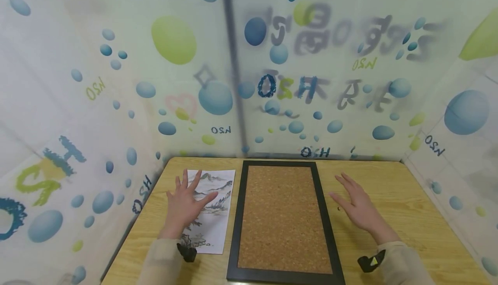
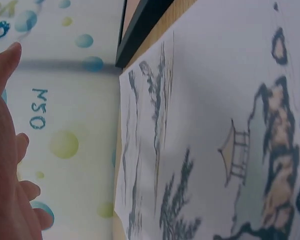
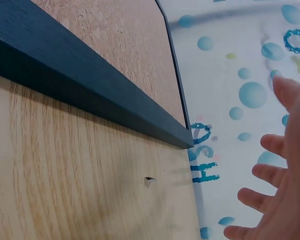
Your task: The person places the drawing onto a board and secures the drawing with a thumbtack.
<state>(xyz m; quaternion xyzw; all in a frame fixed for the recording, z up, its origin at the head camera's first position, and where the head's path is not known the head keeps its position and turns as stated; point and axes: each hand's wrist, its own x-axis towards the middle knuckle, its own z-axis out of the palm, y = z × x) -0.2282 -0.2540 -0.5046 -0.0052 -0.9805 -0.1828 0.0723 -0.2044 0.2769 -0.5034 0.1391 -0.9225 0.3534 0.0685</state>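
Holds left hand [image 1: 184, 207], fingers spread, over the painting [image 1: 214, 216], left of the board [image 1: 285, 220]; holds right hand [image 1: 359, 208], fingers also apart, above the table [image 1: 420, 220], right of it.

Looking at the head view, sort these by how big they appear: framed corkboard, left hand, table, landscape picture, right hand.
1. Table
2. Framed corkboard
3. Landscape picture
4. Left hand and right hand: too alike to rank

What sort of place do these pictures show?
Probably a small indoor booth for tabletop work. Bubble-patterned, curtain-like sheets stand around three sides of a wooden table, on which a framed cork board and a landscape picture lie.
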